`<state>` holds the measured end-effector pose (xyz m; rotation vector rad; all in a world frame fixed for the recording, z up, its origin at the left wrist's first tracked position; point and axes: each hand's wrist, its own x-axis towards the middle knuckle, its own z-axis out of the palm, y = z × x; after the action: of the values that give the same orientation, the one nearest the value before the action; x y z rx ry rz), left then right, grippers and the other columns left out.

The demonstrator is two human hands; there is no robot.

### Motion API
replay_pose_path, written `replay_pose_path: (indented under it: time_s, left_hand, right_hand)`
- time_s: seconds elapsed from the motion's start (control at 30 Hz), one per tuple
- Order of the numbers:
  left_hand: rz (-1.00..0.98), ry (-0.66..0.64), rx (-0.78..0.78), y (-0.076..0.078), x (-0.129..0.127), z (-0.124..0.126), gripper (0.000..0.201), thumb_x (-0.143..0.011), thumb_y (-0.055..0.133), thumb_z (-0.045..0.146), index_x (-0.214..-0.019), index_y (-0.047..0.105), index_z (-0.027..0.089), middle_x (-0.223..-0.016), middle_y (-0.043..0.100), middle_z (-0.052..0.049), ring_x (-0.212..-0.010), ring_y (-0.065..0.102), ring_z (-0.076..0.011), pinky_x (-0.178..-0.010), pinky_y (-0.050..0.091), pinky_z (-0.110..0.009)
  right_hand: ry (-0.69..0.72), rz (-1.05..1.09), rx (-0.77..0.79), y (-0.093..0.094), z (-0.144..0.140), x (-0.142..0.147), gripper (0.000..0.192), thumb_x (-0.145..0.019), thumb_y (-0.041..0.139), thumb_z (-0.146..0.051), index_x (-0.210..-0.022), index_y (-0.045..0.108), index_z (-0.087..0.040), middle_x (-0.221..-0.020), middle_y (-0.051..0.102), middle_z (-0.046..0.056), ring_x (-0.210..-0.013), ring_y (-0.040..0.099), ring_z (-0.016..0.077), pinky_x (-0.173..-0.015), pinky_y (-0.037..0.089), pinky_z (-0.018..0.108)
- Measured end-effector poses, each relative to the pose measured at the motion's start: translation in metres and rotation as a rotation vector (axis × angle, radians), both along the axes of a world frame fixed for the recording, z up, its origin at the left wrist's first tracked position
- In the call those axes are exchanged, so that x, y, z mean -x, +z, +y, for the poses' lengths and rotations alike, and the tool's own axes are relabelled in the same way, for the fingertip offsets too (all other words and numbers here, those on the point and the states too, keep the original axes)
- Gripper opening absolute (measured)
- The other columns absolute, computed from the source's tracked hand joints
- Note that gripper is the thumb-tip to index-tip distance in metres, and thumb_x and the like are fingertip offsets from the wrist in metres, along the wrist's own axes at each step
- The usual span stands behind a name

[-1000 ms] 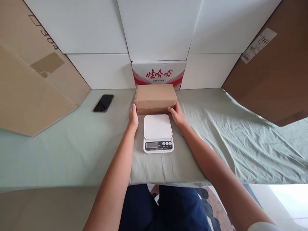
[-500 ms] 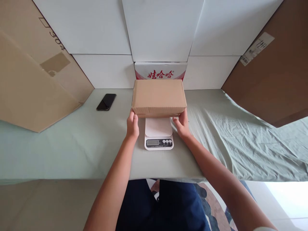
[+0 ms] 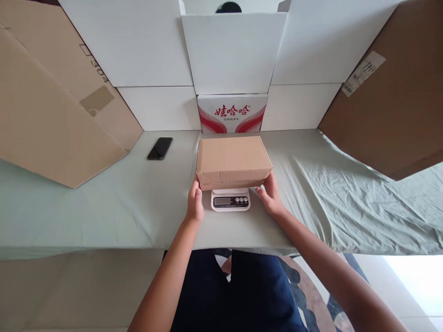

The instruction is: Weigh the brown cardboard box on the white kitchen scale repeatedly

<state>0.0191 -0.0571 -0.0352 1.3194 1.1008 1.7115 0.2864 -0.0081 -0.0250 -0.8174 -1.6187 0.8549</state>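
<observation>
A closed brown cardboard box (image 3: 233,157) is over the white digital kitchen scale (image 3: 230,203), covering most of its weighing plate. Whether the box rests on the plate or hovers just over it, I cannot tell. My left hand (image 3: 195,200) grips the box's near left corner, thumb up along the side and the other fingers partly hidden behind it. At the near right corner, my right hand (image 3: 270,196) holds the box with fingers along its side and the thumb below the front edge. The scale's display and buttons show in front of the box.
A black smartphone (image 3: 159,148) lies on the green cloth (image 3: 138,207) to the left. White boxes (image 3: 233,53) form a wall at the back, with a red-printed carton (image 3: 232,115) low in the middle. Large brown cardboard panels (image 3: 58,106) flank both sides.
Both hands have brought the box down and nearer to me, so it now hides most of the scale's plate. More of the red-printed carton shows behind. The camera view has shifted slightly.
</observation>
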Motion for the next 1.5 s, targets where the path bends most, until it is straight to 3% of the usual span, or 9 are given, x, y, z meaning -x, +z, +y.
replay_pose_path:
  time_s: [0.4,0.8,0.9,1.03,1.37,1.5]
  left_hand:
    - [-0.023,0.009,0.015,0.003,-0.001,-0.001,0.082,-0.093,0.043,0.08,-0.156,0.05,0.028,-0.163,0.054,-0.011,-0.158,0.041,-0.0316,-0.129,0.037,-0.045]
    - [-0.009,0.021,-0.019,0.003,-0.001,-0.001,0.076,-0.095,0.043,0.077,-0.154,0.053,0.03,-0.159,0.058,-0.01,-0.155,0.046,-0.0316,-0.127,0.039,-0.046]
    - [-0.011,0.053,-0.023,0.006,-0.001,-0.001,0.081,-0.094,0.041,0.079,-0.157,0.049,0.029,-0.166,0.051,-0.009,-0.159,0.041,-0.0314,-0.13,0.036,-0.045]
    - [-0.068,0.192,-0.04,0.009,-0.001,-0.001,0.082,-0.094,0.036,0.081,-0.161,0.043,0.033,-0.176,0.033,-0.002,-0.166,0.024,-0.0265,-0.134,0.027,-0.04]
    - [-0.048,0.12,-0.052,0.01,-0.004,-0.001,0.084,-0.094,0.041,0.079,-0.161,0.044,0.029,-0.173,0.039,-0.006,-0.164,0.03,-0.0304,-0.133,0.029,-0.043]
    - [-0.035,0.127,-0.042,0.007,-0.003,0.002,0.086,-0.093,0.038,0.082,-0.161,0.044,0.03,-0.176,0.034,-0.004,-0.165,0.028,-0.0296,-0.133,0.029,-0.042]
  right_hand:
    - [-0.015,-0.002,-0.039,0.003,-0.006,0.001,0.067,-0.095,0.061,-0.057,-0.156,0.041,-0.035,-0.156,0.053,0.01,-0.14,0.055,0.0337,-0.113,0.052,0.055]
    - [-0.029,0.012,-0.026,0.004,-0.01,0.002,0.063,-0.096,0.061,-0.057,-0.153,0.045,-0.035,-0.15,0.058,0.01,-0.134,0.059,0.0335,-0.111,0.054,0.056]
    - [-0.071,0.03,-0.015,0.001,-0.011,0.001,0.07,-0.094,0.06,-0.063,-0.157,0.04,-0.037,-0.161,0.049,0.008,-0.15,0.048,0.036,-0.124,0.042,0.061]
    - [-0.174,0.122,0.074,-0.002,-0.01,-0.002,0.077,-0.095,0.055,-0.066,-0.162,0.026,-0.043,-0.174,0.032,0.001,-0.164,0.028,0.0337,-0.135,0.022,0.063]
    - [-0.16,0.16,0.128,0.0,-0.005,-0.002,0.073,-0.095,0.05,-0.067,-0.159,0.031,-0.038,-0.172,0.037,0.005,-0.161,0.036,0.0321,-0.134,0.029,0.06]
    - [-0.166,0.168,0.134,0.001,-0.002,-0.003,0.07,-0.096,0.049,-0.067,-0.157,0.033,-0.038,-0.171,0.038,0.005,-0.16,0.037,0.0325,-0.132,0.031,0.06]
